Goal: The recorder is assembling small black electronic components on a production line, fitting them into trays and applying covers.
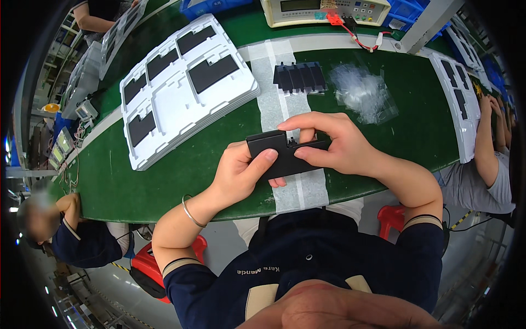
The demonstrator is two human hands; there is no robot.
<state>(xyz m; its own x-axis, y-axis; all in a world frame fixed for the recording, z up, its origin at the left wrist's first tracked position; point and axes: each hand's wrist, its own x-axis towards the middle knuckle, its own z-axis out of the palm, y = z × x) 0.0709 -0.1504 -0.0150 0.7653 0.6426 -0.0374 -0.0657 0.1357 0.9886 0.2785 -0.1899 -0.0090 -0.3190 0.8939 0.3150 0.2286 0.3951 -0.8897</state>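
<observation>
Black part: we see a flat black plastic part held in the air above the green bench, over the pale strip that runs across it, just in front of the person's chest.
Left hand: our left hand grasps the part from below and the left, thumb laid across its face.
Right hand: our right hand pinches its right end, index finger arched over the top edge, thumb on the near side.
Grip risk: we judge the hold sound at the left but thin at the right; if the right fingertips press unevenly the part may twist or pop out and drop to the bench edge, which lies close below.
Notch: a small cut-out sits at the top edge near the right fingers; whether a smaller piece is being fitted there we cannot tell, since the fingers cover it.
Row of parts: more black parts stand in a row further along the strip, apart from the hands; a dropped part could knock them over.
Clear bags: a heap of clear plastic bags lies right of that row; a sweeping right elbow could scatter it.
White tray: a moulded white tray with black parts in some pockets lies to the left, well apart.
Meter: a beige instrument with red clip leads sits at the far edge.
Neighbours: other people's arms show at the left and right rims, clear of our hands.
</observation>
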